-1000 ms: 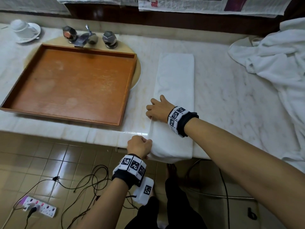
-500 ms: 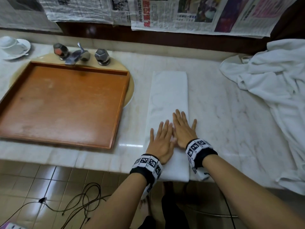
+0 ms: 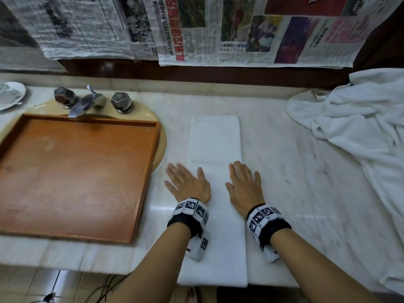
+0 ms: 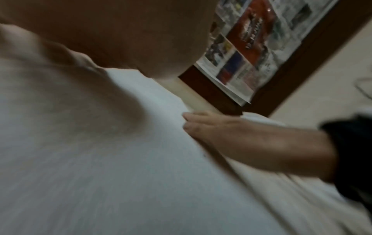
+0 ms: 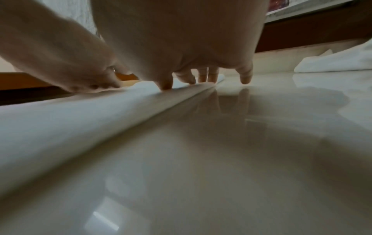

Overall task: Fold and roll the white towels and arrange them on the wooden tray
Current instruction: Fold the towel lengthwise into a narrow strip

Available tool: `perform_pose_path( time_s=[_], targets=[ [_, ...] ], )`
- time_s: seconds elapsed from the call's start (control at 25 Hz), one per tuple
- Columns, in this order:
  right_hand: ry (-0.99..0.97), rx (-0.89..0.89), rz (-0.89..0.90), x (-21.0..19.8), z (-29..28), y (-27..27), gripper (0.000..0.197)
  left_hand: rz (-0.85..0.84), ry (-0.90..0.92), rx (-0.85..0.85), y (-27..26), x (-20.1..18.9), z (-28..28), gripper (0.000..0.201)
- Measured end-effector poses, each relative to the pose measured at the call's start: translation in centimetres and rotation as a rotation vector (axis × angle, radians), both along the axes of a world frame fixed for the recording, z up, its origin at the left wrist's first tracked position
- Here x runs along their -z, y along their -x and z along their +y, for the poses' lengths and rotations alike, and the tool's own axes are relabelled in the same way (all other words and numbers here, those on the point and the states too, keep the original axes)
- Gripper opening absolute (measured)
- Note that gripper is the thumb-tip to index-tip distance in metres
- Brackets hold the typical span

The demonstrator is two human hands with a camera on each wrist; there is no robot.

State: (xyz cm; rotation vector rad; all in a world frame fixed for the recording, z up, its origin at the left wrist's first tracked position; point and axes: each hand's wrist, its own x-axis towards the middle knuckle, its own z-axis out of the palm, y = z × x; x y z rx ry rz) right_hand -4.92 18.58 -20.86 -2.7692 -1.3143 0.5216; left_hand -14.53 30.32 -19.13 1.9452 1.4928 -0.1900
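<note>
A white towel (image 3: 215, 147), folded into a long narrow strip, lies on the marble counter (image 3: 295, 171), its near end hanging over the front edge. My left hand (image 3: 185, 182) lies flat with fingers spread across the strip's left edge. My right hand (image 3: 242, 184) presses flat along the right edge; the right wrist view shows its fingertips (image 5: 167, 85) on the towel (image 5: 80, 114). The left wrist view shows towel cloth (image 4: 120, 174) under the palm and the right hand (image 4: 231, 132) beside it. The wooden tray (image 3: 72, 173) sits to the left, bare inside.
A heap of unfolded white towels (image 3: 360, 136) covers the counter's right side. The tray rests over a sink with a chrome tap (image 3: 85, 101). A cup and saucer (image 3: 8, 95) stand at far left. Newspaper sheets (image 3: 196, 29) hang on the back wall.
A second ago both hands gripped the strip's left edge near the counter front. Then they lay flat together mid-strip; now they have slid apart to its left and right edges.
</note>
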Motion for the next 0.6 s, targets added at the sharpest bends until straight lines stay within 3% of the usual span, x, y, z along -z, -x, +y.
perform_pose_path(
  time_s=[0.12,0.16,0.28,0.32,0.36,0.44,0.48,0.52,0.6],
  targets=[
    [-0.056,-0.012,-0.067,-0.2,1.3,-1.4,0.055,-0.163,-0.105,0.533,-1.9,0.5,-0.5,0.063],
    [-0.062,-0.014,-0.092,-0.3,1.6,-1.8,0.054,-0.184,-0.055,0.544,-2.3,0.8,0.5,0.062],
    [-0.083,0.010,-0.157,-0.2,2.0,-1.9,0.051,-0.053,0.015,-0.006,-3.3,0.4,3.9,0.067],
    [-0.091,0.026,-0.158,0.0,2.2,-1.8,0.051,0.007,0.025,-0.007,-3.8,-0.5,4.0,0.069],
    [-0.087,0.038,-0.149,0.0,2.4,-1.7,0.051,-0.018,0.012,0.126,-4.4,-1.0,3.5,0.069],
    [-0.059,0.050,-0.099,-0.2,2.8,-1.6,0.053,-0.113,-0.019,0.577,-5.5,-0.7,1.9,0.064],
    [-0.025,0.038,-0.072,-0.3,2.9,-1.7,0.055,-0.135,0.019,0.691,-5.5,-0.3,2.3,0.061],
    [0.022,0.015,-0.059,-0.5,2.9,-1.7,0.057,-0.128,0.028,0.676,-5.2,0.4,3.5,0.060],
    [0.095,-0.015,-0.056,-0.9,2.9,-2.0,0.060,-0.037,-0.011,0.330,-4.9,0.4,6.2,0.061]
  ],
)
